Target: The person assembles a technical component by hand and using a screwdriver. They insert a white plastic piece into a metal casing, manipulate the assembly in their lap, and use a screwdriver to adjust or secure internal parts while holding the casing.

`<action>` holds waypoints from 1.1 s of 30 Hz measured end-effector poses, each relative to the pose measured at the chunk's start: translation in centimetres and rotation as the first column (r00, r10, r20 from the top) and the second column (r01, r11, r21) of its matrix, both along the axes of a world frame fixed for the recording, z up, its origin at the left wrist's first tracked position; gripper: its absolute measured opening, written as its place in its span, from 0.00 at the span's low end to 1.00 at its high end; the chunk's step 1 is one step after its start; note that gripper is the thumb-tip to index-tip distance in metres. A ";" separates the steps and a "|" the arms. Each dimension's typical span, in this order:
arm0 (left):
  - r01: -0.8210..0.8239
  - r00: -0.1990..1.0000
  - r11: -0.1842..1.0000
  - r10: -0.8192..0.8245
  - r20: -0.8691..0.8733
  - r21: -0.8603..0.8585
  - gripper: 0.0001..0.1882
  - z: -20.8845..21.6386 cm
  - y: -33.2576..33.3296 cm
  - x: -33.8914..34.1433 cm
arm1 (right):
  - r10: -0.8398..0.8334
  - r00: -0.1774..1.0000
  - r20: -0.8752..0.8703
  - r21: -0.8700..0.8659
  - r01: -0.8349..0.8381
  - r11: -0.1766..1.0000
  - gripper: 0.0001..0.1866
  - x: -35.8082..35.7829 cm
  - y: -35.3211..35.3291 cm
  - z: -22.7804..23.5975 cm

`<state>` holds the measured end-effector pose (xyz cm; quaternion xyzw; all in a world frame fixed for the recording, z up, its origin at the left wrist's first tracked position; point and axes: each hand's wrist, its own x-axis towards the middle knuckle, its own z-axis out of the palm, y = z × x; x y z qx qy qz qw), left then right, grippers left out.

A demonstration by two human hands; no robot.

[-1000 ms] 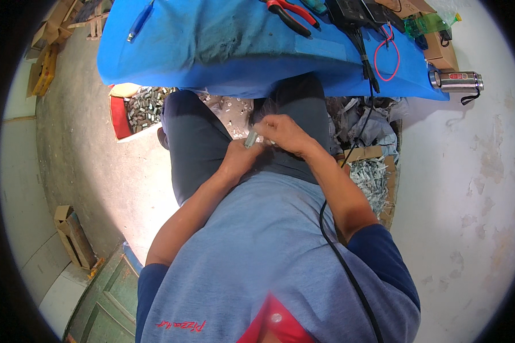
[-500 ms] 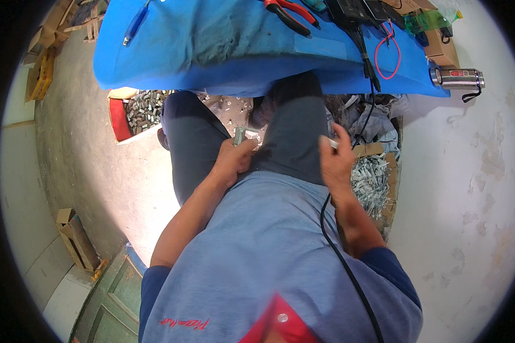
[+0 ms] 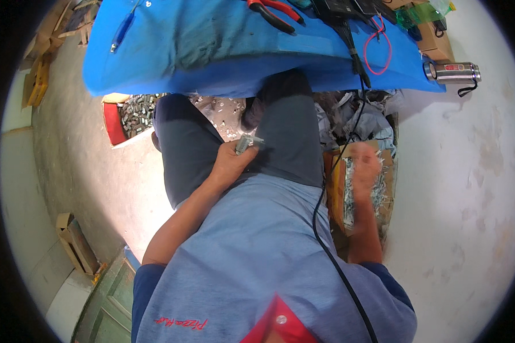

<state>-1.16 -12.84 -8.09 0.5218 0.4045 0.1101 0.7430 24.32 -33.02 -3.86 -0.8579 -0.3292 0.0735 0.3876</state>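
Note small grey metallic part (image 3: 242, 144) pinched in fingers of left hand (image 3: 230, 160), with long axis pointing roughly forward; well left of right hand (image 3: 365, 164), blurred over cardboard box (image 3: 336, 197); cannot tell state of right fingers.

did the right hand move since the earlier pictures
Yes: from beside the left hand, the right hand has moved rightward, to over the cardboard box.

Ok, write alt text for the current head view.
The left hand holds a small greyish piece above the lap; the right hand, blurred, is over a cardboard box of silvery strips. Pliers lie on the blue-covered table.
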 end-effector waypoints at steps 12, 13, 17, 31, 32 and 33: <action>0.052 0.988 0.999 -0.054 0.146 0.018 0.14 -0.7 -0.2 -0.8 | 0.348 0.239 -0.907 0.263 -0.325 0.908 0.14 -10.4 13.0 -3.2; 0.076 0.990 0.996 -0.070 0.124 -0.037 0.14 -0.2 0.0 -0.7 | 0.333 0.174 -0.927 0.275 -0.288 0.917 0.14 -10.2 12.9 -3.6; 0.121 0.986 0.963 -0.089 0.139 -0.242 0.13 0.7 0.8 -1.1 | 0.313 -0.042 -0.949 0.315 -0.193 0.929 0.15 -9.2 12.7 -4.8; 0.117 0.983 0.893 -0.043 0.176 -0.434 0.15 -0.3 1.2 -1.7 | 0.346 -0.290 -0.892 0.369 -0.026 0.929 0.12 -8.3 14.4 -5.6; 0.114 0.984 0.895 -0.042 0.172 -0.432 0.14 -0.1 1.2 -1.7 | 0.354 -0.295 -0.888 0.379 -0.031 0.925 0.12 -8.2 14.5 -5.6; 0.111 0.985 0.896 -0.041 0.169 -0.430 0.14 0.0 1.2 -1.6 | 0.361 -0.299 -0.883 0.389 -0.036 0.921 0.11 -8.2 14.6 -5.6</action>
